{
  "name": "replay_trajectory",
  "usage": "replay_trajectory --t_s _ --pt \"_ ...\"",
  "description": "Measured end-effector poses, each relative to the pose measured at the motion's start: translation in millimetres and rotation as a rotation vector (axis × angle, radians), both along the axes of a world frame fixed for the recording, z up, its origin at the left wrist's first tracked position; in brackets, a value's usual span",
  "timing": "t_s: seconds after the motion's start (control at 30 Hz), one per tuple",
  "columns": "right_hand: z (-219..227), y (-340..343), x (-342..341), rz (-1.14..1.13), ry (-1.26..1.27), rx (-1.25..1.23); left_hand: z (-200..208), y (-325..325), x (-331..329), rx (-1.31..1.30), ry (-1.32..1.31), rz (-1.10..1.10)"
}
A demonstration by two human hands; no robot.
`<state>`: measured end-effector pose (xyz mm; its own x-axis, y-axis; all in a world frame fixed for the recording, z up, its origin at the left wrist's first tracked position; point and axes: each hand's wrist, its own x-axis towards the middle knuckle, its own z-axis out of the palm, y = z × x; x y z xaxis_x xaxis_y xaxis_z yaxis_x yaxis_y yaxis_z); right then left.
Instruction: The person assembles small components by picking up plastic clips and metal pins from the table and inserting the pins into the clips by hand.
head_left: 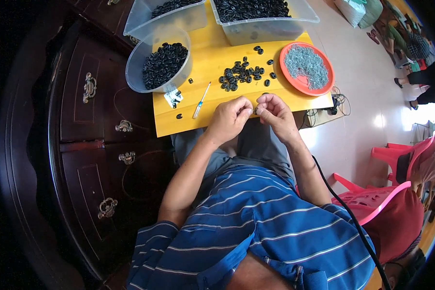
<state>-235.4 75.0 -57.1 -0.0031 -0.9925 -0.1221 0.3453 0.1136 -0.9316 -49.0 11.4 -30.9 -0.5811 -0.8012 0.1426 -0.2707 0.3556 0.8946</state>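
Above the table's near edge my left hand (233, 117) and my right hand (277, 116) meet, thumbs and forefingers pinched. A small black oval part (256, 111) shows at the right fingertips, mostly covered by them. The left fingers press together close beside it; whatever they hold is too small to make out. Just beyond the hands lies a loose group of black oval parts (241, 75) with holes in them. To the left of my left hand a small screwdriver (201, 100) with a clear and blue handle rests on the yellow table (179, 123).
At the right stands an orange-red plate (303, 89) of small silvery metal pieces (307, 63). A round clear tub (135, 77) and two clear bins (256, 35) (183, 21) hold more black parts. Dark drawers (89, 140) flank the left; a pink chair (367, 203) and other people are rightward.
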Motion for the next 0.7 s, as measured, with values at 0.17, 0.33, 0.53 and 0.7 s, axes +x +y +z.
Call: replay_trajectory --t_s 0.17,0.33,0.53,0.7 --pt "1 -1 -1 -0.013 0.013 0.019 1 0 0 0.026 0.02 0.013" --pt "2 0 0 -0.015 0.021 0.016 -4 0 -1 0.001 0.03 -0.017" --pt "-3 0 -1 -0.013 0.05 -0.002 2 0 0 -0.041 -0.035 -0.029" --pt "-5 0 4 -0.072 0.352 -0.114 7 0 0 -0.132 -0.082 -0.032"
